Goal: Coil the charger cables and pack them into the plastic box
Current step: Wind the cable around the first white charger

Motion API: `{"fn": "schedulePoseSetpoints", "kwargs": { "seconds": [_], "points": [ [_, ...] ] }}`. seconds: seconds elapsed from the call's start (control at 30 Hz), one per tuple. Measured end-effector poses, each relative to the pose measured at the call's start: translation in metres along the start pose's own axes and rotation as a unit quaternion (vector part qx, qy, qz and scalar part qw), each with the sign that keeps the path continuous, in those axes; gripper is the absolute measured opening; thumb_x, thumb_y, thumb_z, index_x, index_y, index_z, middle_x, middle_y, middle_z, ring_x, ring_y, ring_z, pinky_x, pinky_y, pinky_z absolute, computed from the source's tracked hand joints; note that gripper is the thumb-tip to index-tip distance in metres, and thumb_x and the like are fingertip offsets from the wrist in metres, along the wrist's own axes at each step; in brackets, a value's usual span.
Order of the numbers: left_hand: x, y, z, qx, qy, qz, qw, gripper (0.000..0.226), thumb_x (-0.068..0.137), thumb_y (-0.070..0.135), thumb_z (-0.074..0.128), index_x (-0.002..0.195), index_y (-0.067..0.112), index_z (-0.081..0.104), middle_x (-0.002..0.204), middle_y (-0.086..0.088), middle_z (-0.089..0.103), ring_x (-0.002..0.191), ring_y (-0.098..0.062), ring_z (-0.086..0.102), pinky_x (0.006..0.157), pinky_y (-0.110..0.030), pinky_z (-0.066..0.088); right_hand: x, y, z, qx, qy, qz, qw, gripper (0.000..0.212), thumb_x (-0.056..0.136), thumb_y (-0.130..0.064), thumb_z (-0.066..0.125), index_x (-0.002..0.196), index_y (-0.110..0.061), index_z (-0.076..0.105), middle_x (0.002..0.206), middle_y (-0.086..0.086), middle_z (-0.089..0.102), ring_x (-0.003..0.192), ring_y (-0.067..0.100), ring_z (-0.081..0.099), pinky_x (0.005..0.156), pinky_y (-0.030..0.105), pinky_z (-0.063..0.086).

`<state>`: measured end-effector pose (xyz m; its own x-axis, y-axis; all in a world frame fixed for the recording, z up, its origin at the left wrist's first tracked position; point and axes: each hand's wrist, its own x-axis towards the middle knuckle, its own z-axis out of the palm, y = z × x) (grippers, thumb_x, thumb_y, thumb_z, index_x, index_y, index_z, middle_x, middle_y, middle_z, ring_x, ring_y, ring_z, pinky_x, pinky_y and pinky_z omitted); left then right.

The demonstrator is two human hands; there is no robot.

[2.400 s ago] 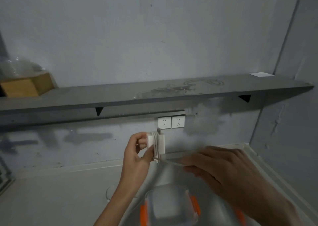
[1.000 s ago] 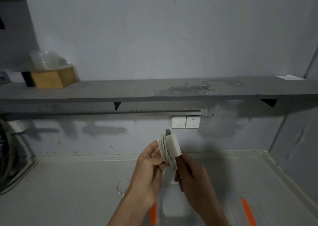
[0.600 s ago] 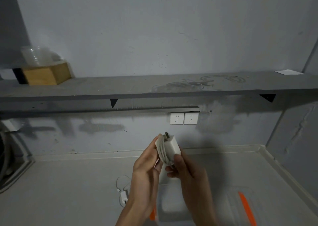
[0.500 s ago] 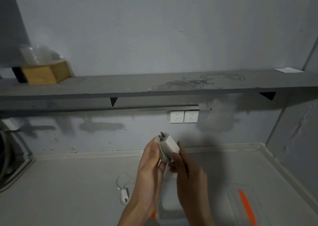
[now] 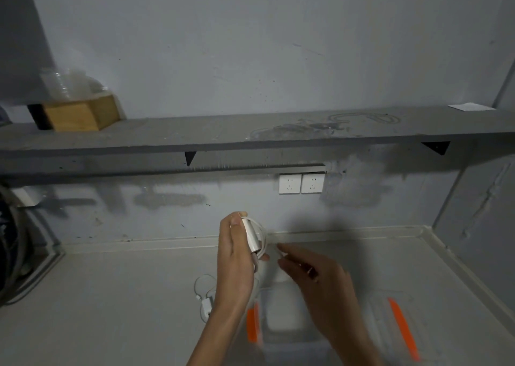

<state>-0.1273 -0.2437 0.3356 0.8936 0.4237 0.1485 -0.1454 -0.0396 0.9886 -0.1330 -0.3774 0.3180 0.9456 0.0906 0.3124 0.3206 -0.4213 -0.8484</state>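
Your left hand (image 5: 235,257) is wrapped around the small white charger brick with its white cable wound round it (image 5: 255,237), thumb up top and fingers pinching the bottom, held up in the air in front of the grey wall. The brick's long axis runs roughly up-down, tipped a little with the top leaning left. The winds look neat and tight, though it's blurry, so I can't say for sure whether the loose end is tucked in.

Your right hand (image 5: 317,279) is just beside it to the right, not touching the bundle. The fingers are half curled and seem to pinch something thin and pale, maybe the cable's tail, but honestly I can't tell.

The bit that matters: the clear plastic box with orange latches (image 5: 284,318) sits on the pale counter straight below and slightly right of the bundle, open side up, with its clear lid with an orange clip (image 5: 398,324) lying just beside it on the right. So it's basically a straight drop down from your left hand, the nearer one.

Heads up, there's a second white charger with a loose cable (image 5: 206,301) on the counter left of the box, not coiled yet.
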Motion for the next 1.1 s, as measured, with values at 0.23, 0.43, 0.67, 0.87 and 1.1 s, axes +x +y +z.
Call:
{"fn": "schedulePoseSetpoints", "kwargs": {
  "seconds": [0.23,0.43,0.67,0.87,1.1],
  "points": [
    [-0.009,0.008,-0.007,-0.008,-0.049,0.030,0.998,0.033,0.104,0.037,0.024,0.099,0.028,0.055,0.091,-0.020,0.060,0.070,-0.027,0.056,0.043,-0.011,0.038,0.025,0.002,-0.030,0.186,-0.075,0.090,0.976,0.016,0.082,0.000,0.069,0.084,-0.016,0.071,0.070,0.000,0.071,0.058,0.011,0.064,0.059,0.020,0.054],
    [-0.020,0.020,0.004,-0.070,-0.131,0.001,0.989,0.036,0.100,0.038,0.029,0.100,0.013,0.055,0.078,-0.014,0.057,0.043,-0.003,0.053,0.036,-0.012,0.037,0.032,-0.001,-0.024,0.426,-0.087,0.174,0.884,0.009,0.080,-0.006,0.066,0.087,-0.002,0.063,0.074,0.011,0.068,0.072,0.020,0.068,0.074,0.031,0.060],
    [-0.021,0.018,0.005,-0.033,-0.164,0.012,0.986,0.044,0.095,0.046,0.029,0.105,0.014,0.057,0.084,-0.014,0.061,0.051,0.000,0.057,0.042,-0.016,0.043,0.032,0.000,-0.018,0.468,-0.135,0.245,0.838,0.013,0.074,-0.015,0.067,0.085,-0.006,0.065,0.066,0.005,0.062,0.056,0.010,0.060,0.048,0.017,0.051],
    [-0.016,0.013,0.002,-0.002,-0.157,0.010,0.988,0.050,0.087,0.058,0.029,0.101,0.019,0.058,0.084,-0.006,0.063,0.060,-0.002,0.059,0.048,-0.019,0.047,0.023,0.002,-0.017,0.407,-0.148,0.215,0.875,0.009,0.078,-0.017,0.069,0.086,-0.013,0.068,0.070,-0.002,0.066,0.056,0.006,0.056,0.044,0.015,0.037],
    [-0.012,-0.003,0.003,0.044,-0.151,0.037,0.987,0.039,0.098,0.050,0.028,0.097,0.024,0.056,0.088,-0.005,0.060,0.071,-0.005,0.059,0.055,-0.016,0.048,0.012,0.005,-0.013,0.336,-0.148,0.198,0.909,0.023,0.091,-0.027,0.059,0.096,-0.008,0.072,0.090,0.007,0.072,0.072,0.011,0.062,0.050,0.018,0.038]
  ]
}}
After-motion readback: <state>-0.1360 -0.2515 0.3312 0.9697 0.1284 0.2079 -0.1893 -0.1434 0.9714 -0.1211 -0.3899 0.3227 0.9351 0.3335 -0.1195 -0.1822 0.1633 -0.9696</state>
